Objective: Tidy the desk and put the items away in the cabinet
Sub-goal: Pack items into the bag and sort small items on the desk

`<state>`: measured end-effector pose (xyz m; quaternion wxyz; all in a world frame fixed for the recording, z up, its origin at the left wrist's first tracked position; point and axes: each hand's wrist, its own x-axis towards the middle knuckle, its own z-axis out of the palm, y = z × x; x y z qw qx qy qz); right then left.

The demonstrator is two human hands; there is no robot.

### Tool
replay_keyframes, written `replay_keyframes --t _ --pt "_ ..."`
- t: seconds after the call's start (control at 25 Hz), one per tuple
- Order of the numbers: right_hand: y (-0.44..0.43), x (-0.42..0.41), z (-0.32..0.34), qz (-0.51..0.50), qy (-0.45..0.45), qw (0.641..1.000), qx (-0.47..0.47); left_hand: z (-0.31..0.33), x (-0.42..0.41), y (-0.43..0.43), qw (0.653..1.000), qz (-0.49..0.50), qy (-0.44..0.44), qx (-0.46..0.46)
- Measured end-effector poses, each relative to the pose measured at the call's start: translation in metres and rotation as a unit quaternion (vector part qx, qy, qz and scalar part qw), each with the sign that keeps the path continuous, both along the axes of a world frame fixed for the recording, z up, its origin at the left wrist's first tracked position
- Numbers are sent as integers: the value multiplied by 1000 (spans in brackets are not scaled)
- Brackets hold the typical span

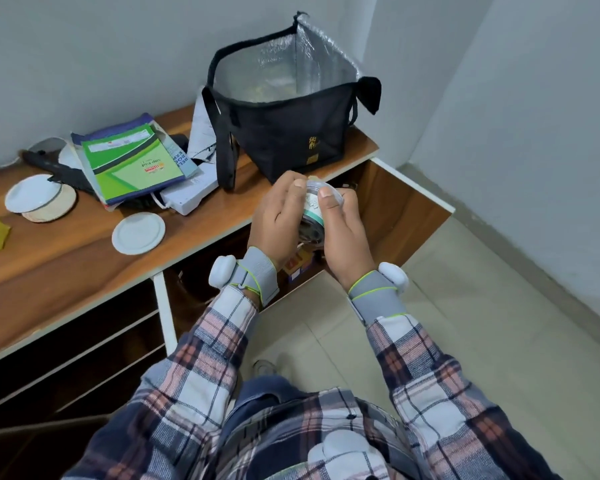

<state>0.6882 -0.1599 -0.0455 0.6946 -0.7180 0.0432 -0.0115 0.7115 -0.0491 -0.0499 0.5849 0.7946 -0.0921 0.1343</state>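
Desk runs along the wall, w/ the cabinet under its right end, door swung open. Black bag stands open at the desk's far right corner. Books lie stacked just left of it, and white discs sit nearer the front edge. Thing in hand: a small round jar w/ clear lid & green/white label, held in mid-air in front of the open cabinet, off the desk. L hand is curled round its left side, fingers over the top. R hand clamps the right side, thumb pressed on the lid rim. Prob. the lid is being checked or tightened before stowing, but that's a guess. To do it well: seat the lid fully, keep the jar level, then pass it to one hand & lower it onto a free spot inside. Cabinet interior is dark & hard to read, so go in slow and don't knock the small boxes near the opening.
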Motion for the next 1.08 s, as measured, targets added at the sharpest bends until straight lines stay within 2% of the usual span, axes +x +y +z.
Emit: replay_keyframes --t 0.16,0.24,0.36,0.48,0.64,0.88,0.96,1.08 --pt "4 55 15 25 -43 998 -44 10 50 12 1000 -10 22 -14" --pt "2 78 22 32 -70 996 -37 19 70 13 995 -21 82 -45" --pt "0 111 33 33 -108 994 -6 32 96 20 980 -91 151 -93" --pt "2 149 36 60 -106 992 26 42 119 21 982 -115 130 -78" --pt "0 208 42 115 -107 987 40 54 159 13 997 -35 70 -8" --pt "-9 289 59 182 -143 973 14 63 217 -12 995 90 26 40" --pt "-11 301 56 198 -161 967 -21 62 224 -16 991 118 33 60" --pt "-18 315 42 255 -163 952 -48 58 228 -20 972 183 89 117"
